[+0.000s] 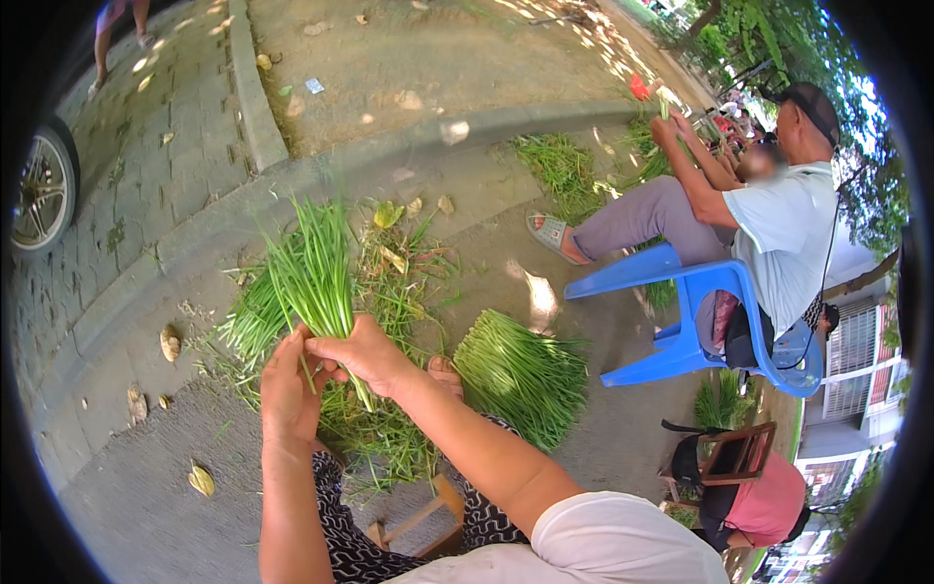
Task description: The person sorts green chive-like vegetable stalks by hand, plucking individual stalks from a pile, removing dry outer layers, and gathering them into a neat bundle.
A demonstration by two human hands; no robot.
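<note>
My right hand (362, 356) is closed round the lower part of a bunch of chives (319, 268), whose long green leaves fan out away from me. The pale stalk ends poke out below the fingers. My left hand (293, 387) meets it from the left, fingers bent and pinching a few chive stalks at the bunch's edge. Under and left of the bunch lies a heap of loose chives (251, 319). Scattered trimmings (384, 433) cover the ground beneath my hands. To the right, by my sandalled foot (446, 375), rests a neat pile of chives (518, 382).
At the right a person (778, 219) on a blue plastic chair (696, 282) handles greens. More greens (559, 170) lie by that person's foot. A low kerb (418, 136) crosses behind. A wheel (47, 190) stands far left; another person (769, 496) sits lower right.
</note>
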